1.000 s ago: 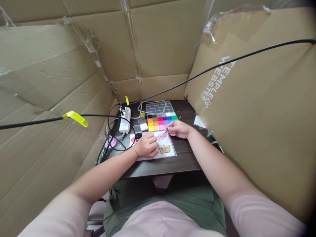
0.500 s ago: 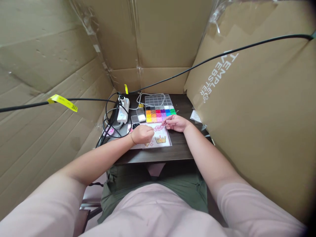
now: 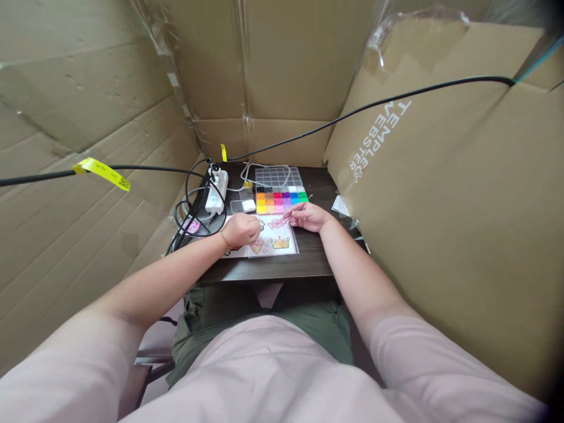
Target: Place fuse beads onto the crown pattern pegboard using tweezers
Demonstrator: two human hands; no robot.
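A white pattern sheet (image 3: 282, 241) with a yellow crown and pink bead figures lies on the dark table (image 3: 304, 264). My left hand (image 3: 240, 230) rests as a loose fist on the sheet's left half; I cannot see anything in it. My right hand (image 3: 308, 216) sits at the sheet's upper right edge, fingers pinched on a thin pink tweezer-like tool (image 3: 291, 212) whose tip points at the pink figure. Just behind the sheet stands a compartment box of coloured beads (image 3: 280, 200), its clear lid (image 3: 278, 177) folded back.
A white power strip (image 3: 215, 197) with looped black cables (image 3: 194, 214) lies at the table's left. Two small clear containers (image 3: 243, 205) sit beside the bead box. Cardboard walls close in on all sides. Black cables with yellow tags (image 3: 102, 171) cross overhead.
The camera has tilted and the view shifted; my left hand has slid left on the sheet, uncovering more of the pattern. My right hand stays at the sheet's upper right with the tool.
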